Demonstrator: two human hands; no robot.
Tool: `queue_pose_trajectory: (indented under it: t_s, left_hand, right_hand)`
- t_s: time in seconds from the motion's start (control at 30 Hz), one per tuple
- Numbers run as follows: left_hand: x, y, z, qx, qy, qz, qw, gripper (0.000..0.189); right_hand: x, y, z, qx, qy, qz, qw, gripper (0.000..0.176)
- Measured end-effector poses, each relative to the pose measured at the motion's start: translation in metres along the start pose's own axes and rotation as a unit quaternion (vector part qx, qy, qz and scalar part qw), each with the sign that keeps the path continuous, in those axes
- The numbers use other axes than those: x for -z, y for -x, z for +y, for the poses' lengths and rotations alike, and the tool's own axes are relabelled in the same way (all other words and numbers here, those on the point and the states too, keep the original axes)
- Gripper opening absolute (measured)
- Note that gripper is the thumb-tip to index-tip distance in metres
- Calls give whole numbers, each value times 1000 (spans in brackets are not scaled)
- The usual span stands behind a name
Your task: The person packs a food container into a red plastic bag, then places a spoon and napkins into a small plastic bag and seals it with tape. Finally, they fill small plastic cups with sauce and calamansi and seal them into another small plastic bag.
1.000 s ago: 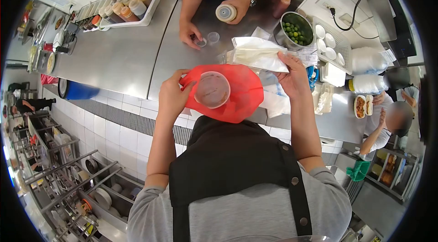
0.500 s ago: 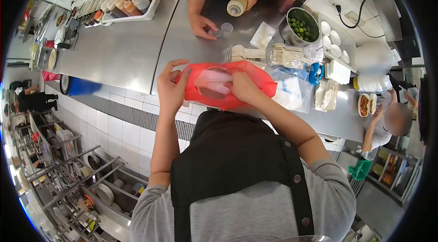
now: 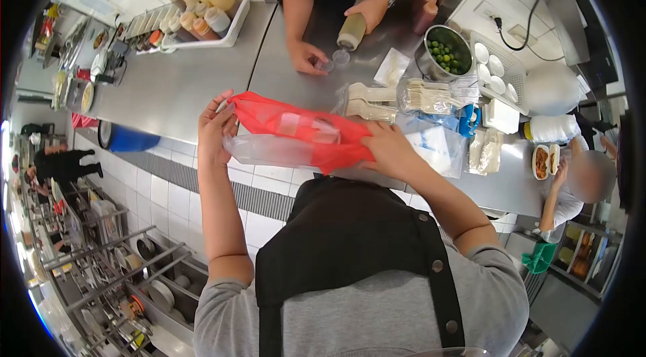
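Observation:
A red plastic bag (image 3: 259, 113) is stretched between my two hands, near the counter's front edge. My left hand (image 3: 219, 129) pinches its left corner, fingers closed. At the right end, my right hand (image 3: 390, 148) is closed on the bag, its fingertips partly hidden by the red film. A clear, pale item shows through the bag's middle; I cannot make out its kind. Along the lower side hangs a strip of clear plastic (image 3: 269, 150), reaching from near my left hand to under the red film.
Across the counter (image 3: 202, 81), a co-worker tips a squeeze bottle (image 3: 352, 32) over small clear cups (image 3: 341, 57). To the right lie packs of wooden cutlery (image 3: 371, 102), a pot of green limes (image 3: 444, 54) and a white box (image 3: 501, 116). A bottle basket (image 3: 235, 30) stands at back left.
My left hand has moved left and my right hand has come out of the bag to its right end, spreading it wider. The clear strip now shows below. The co-worker's bottle has tipped toward the cups.

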State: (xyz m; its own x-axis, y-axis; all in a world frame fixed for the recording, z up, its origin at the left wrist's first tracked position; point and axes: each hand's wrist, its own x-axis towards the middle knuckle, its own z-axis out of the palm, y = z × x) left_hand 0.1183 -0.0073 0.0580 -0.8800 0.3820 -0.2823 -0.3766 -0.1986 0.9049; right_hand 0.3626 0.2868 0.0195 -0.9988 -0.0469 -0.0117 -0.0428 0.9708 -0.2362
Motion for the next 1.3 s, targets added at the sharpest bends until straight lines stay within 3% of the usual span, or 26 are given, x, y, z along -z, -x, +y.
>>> queue_pose_trajectory:
  t_s: [0.07,0.17,0.23,0.33,0.37,0.4,0.43,0.47,0.57,0.67,0.7,0.77,0.8,0.83,0.87,0.93,1.0,1.03,1.07,1.13,1.17,1.23,1.3]
  left_hand:
    - [-7,-14,16,-13,-23,-31,999,44]
    - [-13,-36,29,-53,-32,-55,997,43]
    - [-22,-47,34,-75,-3,-43,996,47]
    - [-5,-66,29,-102,-21,-44,994,45]
    - [4,-70,28,-108,-27,-48,993,43]
    - [9,-73,26,-119,-38,-47,991,40]
    - [15,-74,24,-132,-48,-43,989,38]
    - [17,-76,21,-144,-57,-36,987,36]
    - [20,-73,18,-148,-86,-29,985,30]
    - [14,-61,17,-175,-187,19,966,24]
    - [19,-64,15,-197,-279,15,940,22]
    - [42,-71,8,-229,-455,20,860,20]
    - [43,-68,5,-243,-471,15,848,21]
    - [40,-65,4,-256,-488,15,834,22]
    - [32,-58,5,-252,-493,14,833,25]
    - [18,-53,3,-236,-483,33,843,29]
    - [5,-46,6,-291,-538,64,788,28]
    - [-2,-45,5,-319,-554,86,764,27]
    - [-7,-44,2,-343,-558,125,746,30]
    - [-15,-37,-9,-373,-553,188,721,35]
    - [-20,-34,-13,-383,-546,211,715,38]
    - [-22,-35,-21,-397,-536,232,708,43]
    - [-18,-40,-34,-401,-530,228,712,48]
  right_hand:
    - [6,-16,-8,-63,-81,-68,992,42]
    - [20,-31,6,-77,-71,50,993,33]
    - [45,-28,18,-42,-191,153,969,39]
    - [88,-12,77,-80,-191,380,902,53]
    - [114,1,98,-112,-158,469,861,58]
    - [135,14,107,-256,-201,570,754,64]
    - [144,39,155,-240,-92,656,710,71]
    - [157,63,200,-236,-148,739,613,73]
    - [200,138,306,-296,-41,848,437,72]
    - [226,192,342,-310,-404,722,469,67]
    - [231,209,360,-387,-506,641,428,54]
    - [237,211,340,-289,-611,602,425,38]
    - [238,217,346,-256,-623,594,440,28]
    - [242,215,337,-228,-646,600,414,24]
    - [242,236,370,-203,-660,569,447,26]
    - [251,266,423,-193,-639,575,474,31]
    - [262,287,470,-197,-627,569,494,35]
    - [262,274,467,-116,-656,607,433,35]
    - [270,253,445,-95,-600,687,398,34]
    - [279,179,332,-89,-356,854,368,33]
    - [281,150,290,-76,-290,874,383,33]
    - [255,114,264,-14,-248,850,465,33]
    - [216,44,190,-8,-222,794,565,31]
